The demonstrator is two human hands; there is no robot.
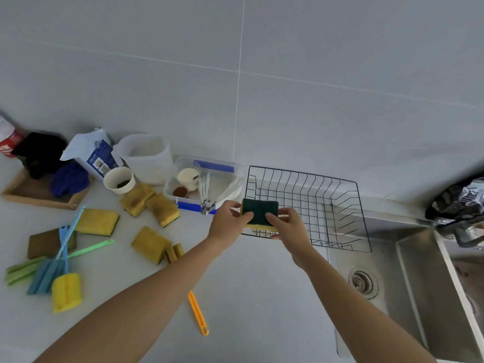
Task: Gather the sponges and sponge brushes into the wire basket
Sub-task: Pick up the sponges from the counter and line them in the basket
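Observation:
A yellow sponge with a dark green scouring side (259, 208) is held between my left hand (227, 223) and my right hand (287, 229), just above the near left rim of the black wire basket (348, 203). Nothing lies in the basket. Several yellow sponges lie on the counter to the left: a pair (149, 201), one flat (97, 221), a cluster (155, 244) and a brown one (47, 242). Sponge brushes lie further left: a blue one (49, 276), a green one (60, 259) and a yellow-headed one (66, 292). An orange handle (198, 313) shows from under my left forearm.
A clear plastic box with blue clips (183, 200) holding utensils and a cup stands left of the basket. A paper cup (119, 180), a white tub (146, 158), a bag (89, 153) and a wooden tray (15, 197) line the wall. A steel sink (429, 284) lies right.

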